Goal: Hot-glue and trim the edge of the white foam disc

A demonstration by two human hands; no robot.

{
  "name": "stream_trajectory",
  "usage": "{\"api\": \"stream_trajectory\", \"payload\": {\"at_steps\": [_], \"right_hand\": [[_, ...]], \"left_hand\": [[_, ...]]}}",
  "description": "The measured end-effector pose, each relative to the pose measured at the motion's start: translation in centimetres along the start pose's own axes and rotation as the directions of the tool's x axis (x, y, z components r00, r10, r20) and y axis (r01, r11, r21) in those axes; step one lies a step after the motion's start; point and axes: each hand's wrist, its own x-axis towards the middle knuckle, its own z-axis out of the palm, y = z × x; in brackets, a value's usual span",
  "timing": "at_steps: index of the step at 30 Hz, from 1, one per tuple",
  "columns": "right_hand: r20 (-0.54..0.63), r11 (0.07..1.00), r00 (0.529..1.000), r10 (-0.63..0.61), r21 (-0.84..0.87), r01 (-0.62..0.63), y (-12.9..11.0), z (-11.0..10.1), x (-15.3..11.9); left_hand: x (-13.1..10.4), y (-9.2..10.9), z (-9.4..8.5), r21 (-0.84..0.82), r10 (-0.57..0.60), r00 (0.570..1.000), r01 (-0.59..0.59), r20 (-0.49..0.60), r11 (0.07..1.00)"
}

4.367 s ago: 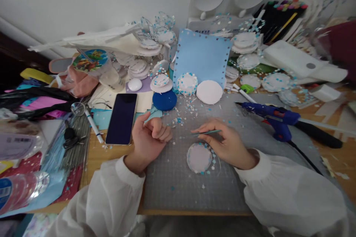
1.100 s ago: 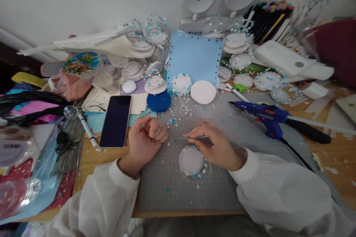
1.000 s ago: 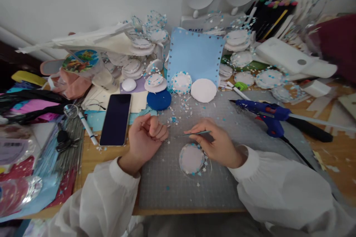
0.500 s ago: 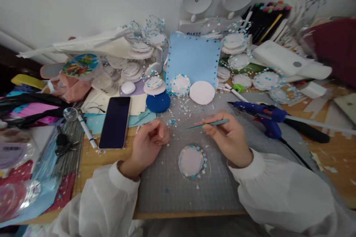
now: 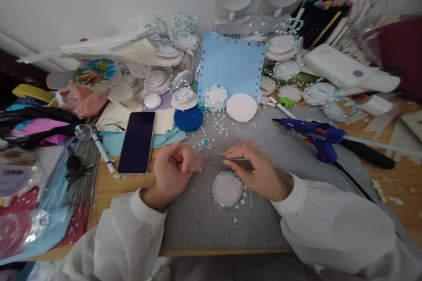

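My right hand (image 5: 259,171) pinches slim green tweezers (image 5: 238,159), their tip pointing left across the gap to my other hand. My left hand (image 5: 174,167) is closed with its fingers curled, over the mat's left side; anything inside is hidden. Between and just below both hands lies a round white disc (image 5: 227,189) rimmed with tiny blue and white stars, a thin wire loop at its right edge. My right fingers hover by its upper right; I cannot tell whether they touch it. Loose tiny blue and white pieces (image 5: 206,142) are scattered beyond the hands on the grey cutting mat (image 5: 211,232).
A blue glue gun (image 5: 314,134) with its cord lies at right. The phone (image 5: 137,142) rests left of my left hand. Farther back are a blue sheet (image 5: 233,68), a plain white disc (image 5: 241,107), a dark blue round pad (image 5: 188,118) and several star-trimmed discs.
My right hand has moved left and slightly down with the tweezers, closer to my left hand and the disc. My left hand has barely moved. The view has shifted slightly.
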Motion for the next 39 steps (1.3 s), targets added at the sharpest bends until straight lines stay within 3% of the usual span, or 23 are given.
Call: {"api": "stream_trajectory", "payload": {"at_steps": [7,18,24,27,29,31,32,34,36,37,39], "right_hand": [[-0.006,0.999,1.000,-0.010,-0.045,0.010,-0.1,0.0,0.1],[-0.086,0.993,0.992,0.095,-0.059,-0.100,-0.4,0.6,0.0],[-0.189,0.955,0.940,0.284,0.142,-0.260,-0.2,0.0,0.1],[-0.204,0.910,0.901,0.381,0.254,-0.328,-0.2,-0.4,0.4],[-0.220,0.881,0.877,0.427,0.319,-0.349,-0.2,-0.6,0.6],[-0.262,0.863,0.851,0.456,0.364,-0.351,-0.2,-0.7,0.8],[-0.292,0.859,0.834,0.468,0.373,-0.351,-0.1,-0.8,0.8],[-0.353,0.855,0.798,0.488,0.377,-0.356,0.0,-0.9,0.9],[-0.406,0.855,0.767,0.497,0.380,-0.353,0.2,-1.0,0.8],[-0.420,0.855,0.758,0.498,0.383,-0.349,0.3,-1.0,0.8],[-0.429,0.856,0.754,0.497,0.385,-0.345,0.4,-1.1,0.8]], "left_hand": [[0.1,-0.1,-0.1,-0.039,-0.003,1.000,0.003,0.013,0.999],[0.1,0.0,-0.1,-0.034,-0.009,1.000,0.009,0.015,0.999],[0.2,-0.1,0.0,-0.003,-0.006,1.000,0.006,0.010,1.000],[0.1,-0.2,-0.1,0.117,0.059,0.998,-0.057,-0.009,0.992],[-0.1,0.0,-0.2,0.283,0.162,0.986,-0.145,-0.036,0.948],[-0.3,0.4,-0.5,0.560,0.300,0.954,-0.245,-0.006,0.792],[-0.3,0.7,-0.7,0.716,0.359,0.932,-0.287,0.054,0.637],[-0.2,1.2,-1.1,0.909,0.409,0.879,-0.355,0.245,0.220],[0.1,1.7,-1.5,0.901,0.332,0.838,-0.390,0.433,-0.188],[0.2,1.8,-1.7,0.847,0.267,0.822,-0.408,0.503,-0.341],[0.5,2.0,-1.9,0.724,0.141,0.791,-0.452,0.595,-0.521]]}}
